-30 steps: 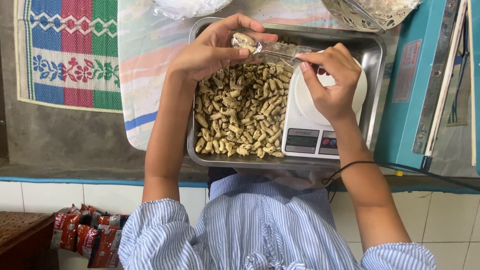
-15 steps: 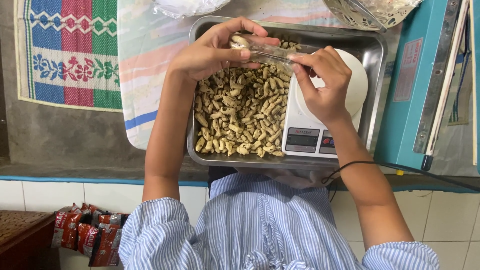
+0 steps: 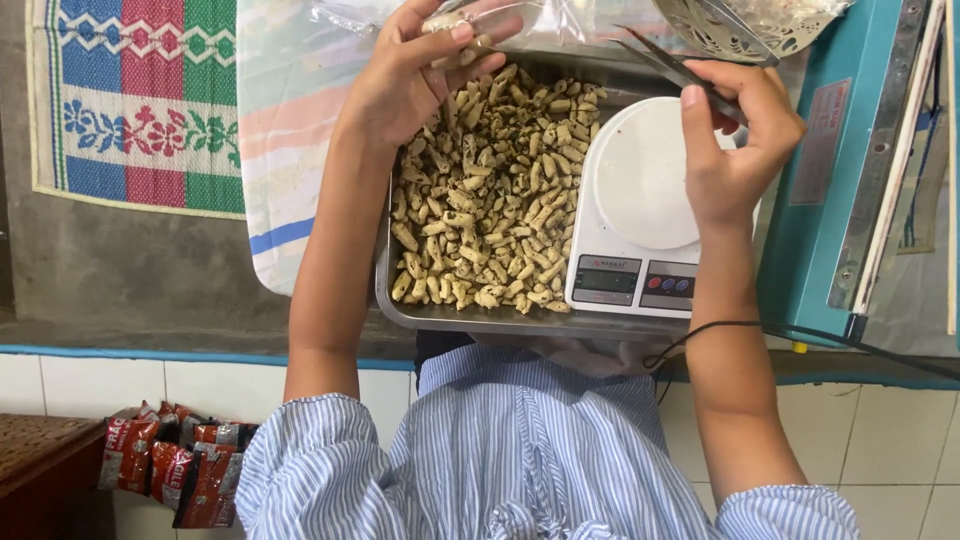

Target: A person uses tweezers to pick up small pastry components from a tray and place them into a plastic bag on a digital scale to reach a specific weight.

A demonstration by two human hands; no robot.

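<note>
Steel tray (image 3: 470, 318) of snacks (image 3: 490, 190), left hand (image 3: 410, 75) cupping pieces, right hand (image 3: 735, 140) pinching seemingly clear bag (image 3: 665, 62).

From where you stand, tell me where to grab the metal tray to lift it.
Grip the metal tray by its near rim, coming from the person's side. That long edge is bare, while the far end sits under the left hand and the white scale weighs the right side, so probably support there too.

Striped cloth (image 3: 290, 130) under steel tray (image 3: 450, 318), blue sealer (image 3: 830, 180)
</note>
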